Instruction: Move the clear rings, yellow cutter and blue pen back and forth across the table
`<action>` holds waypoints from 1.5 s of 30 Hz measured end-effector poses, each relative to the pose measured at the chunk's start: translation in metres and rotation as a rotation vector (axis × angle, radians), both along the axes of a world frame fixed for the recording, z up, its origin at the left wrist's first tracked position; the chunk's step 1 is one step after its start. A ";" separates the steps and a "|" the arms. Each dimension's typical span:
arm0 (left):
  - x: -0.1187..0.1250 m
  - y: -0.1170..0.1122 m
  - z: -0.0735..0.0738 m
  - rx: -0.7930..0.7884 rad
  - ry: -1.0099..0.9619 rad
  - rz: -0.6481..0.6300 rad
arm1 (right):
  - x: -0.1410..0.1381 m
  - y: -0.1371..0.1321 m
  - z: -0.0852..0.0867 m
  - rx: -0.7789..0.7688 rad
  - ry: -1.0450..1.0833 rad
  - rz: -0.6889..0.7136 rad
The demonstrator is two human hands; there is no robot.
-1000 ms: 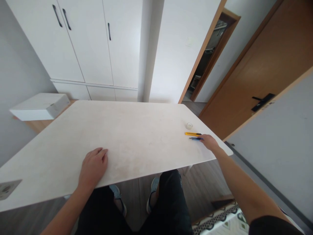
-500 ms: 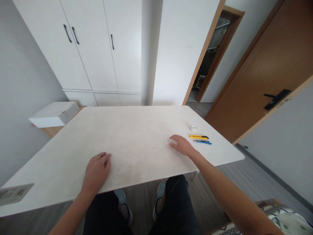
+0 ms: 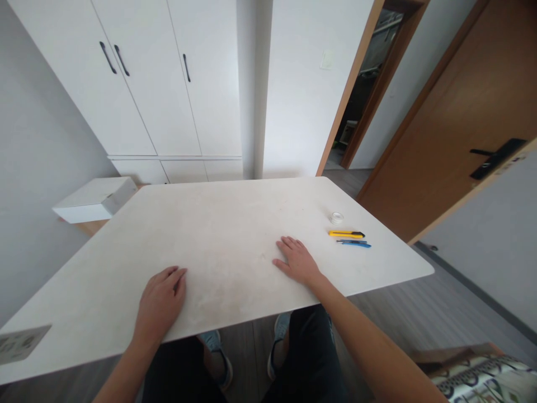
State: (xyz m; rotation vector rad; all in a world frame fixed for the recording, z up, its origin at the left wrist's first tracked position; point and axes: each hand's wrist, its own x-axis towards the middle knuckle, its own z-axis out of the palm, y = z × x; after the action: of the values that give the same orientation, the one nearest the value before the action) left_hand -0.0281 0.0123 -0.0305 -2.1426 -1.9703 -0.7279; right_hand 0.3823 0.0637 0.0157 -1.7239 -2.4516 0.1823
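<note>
- A printed paper slip point(image 3: 23, 343) lies flat at the near left corner of the desk point(image 3: 235, 218), well apart from both hands.
- A white box point(image 3: 95, 198) sits on a low wooden surface beyond the desk's left edge, below the white cupboards point(image 3: 138, 78).
- The left hand point(image 3: 161, 302) rests palm down on the desk near its front edge, fingers loosely together and holding nothing.
- The right hand point(image 3: 297, 261) also lies flat on the desk, fingers spread a little, empty, touching only the bare top.
- To the right of that hand, apart from it, lie a yellow utility knife point(image 3: 346, 234) and, just beside it on the near side, a blue pen-like tool point(image 3: 353, 243); whether the blue one is a pen or a second cutter is too small to tell.
- A small roll of clear tape point(image 3: 336, 217) sits just beyond the knife, nearer the far right edge.
- Risk, as I judge it: whether the yellow knife's blade is out cannot be seen, so a careless sweep of the right hand toward it could nick a finger.
- The knife, blue tool and tape all lie near the desk's right edge; a sideways brush could push them off onto the floor.
- The wooden door point(image 3: 453, 112) stands at right, clear of the desk.
</note>
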 end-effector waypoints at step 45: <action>0.003 -0.004 0.006 -0.005 -0.027 -0.011 | 0.002 0.003 -0.004 0.005 0.012 0.000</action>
State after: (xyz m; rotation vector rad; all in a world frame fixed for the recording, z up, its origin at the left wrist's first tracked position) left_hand -0.0248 0.0082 -0.0246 -2.1596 -1.9767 -0.7588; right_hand 0.3839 0.0665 0.0115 -1.7162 -2.4412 0.1856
